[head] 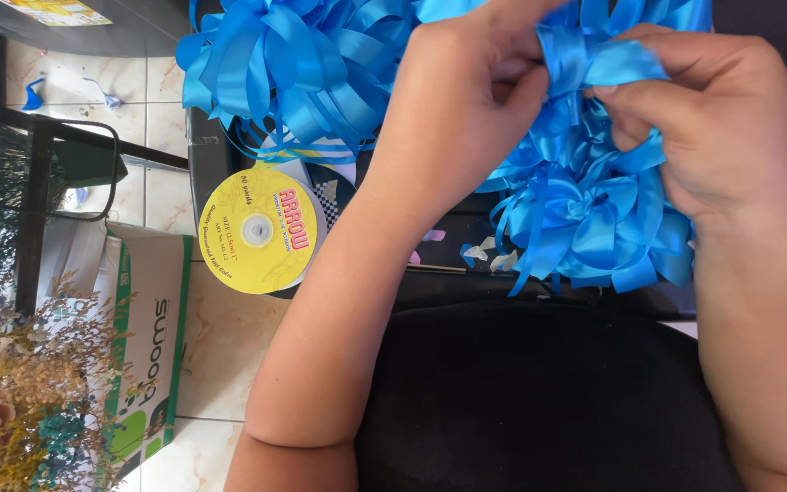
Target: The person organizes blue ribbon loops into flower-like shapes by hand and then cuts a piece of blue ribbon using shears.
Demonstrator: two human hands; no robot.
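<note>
We pinch the glossy blue satin ribbon loop (594,68) with left hand (466,109) and right hand (721,128); loosening likely unravels it.

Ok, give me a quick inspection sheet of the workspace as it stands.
Surface: dark tray, its rim showing; mostly covered.
Job's things: blue ribbon bow being worked between both hands; finished blue bows below it, more to the side.
Clutter: ribbon spool with yellow label; small paper scraps.
Grippers: left hand and right hand both pinch the ribbon.
Cables: nothing seen.
Surroundings: tiled floor, cardboard box, dried flowers, black metal stand.
</note>
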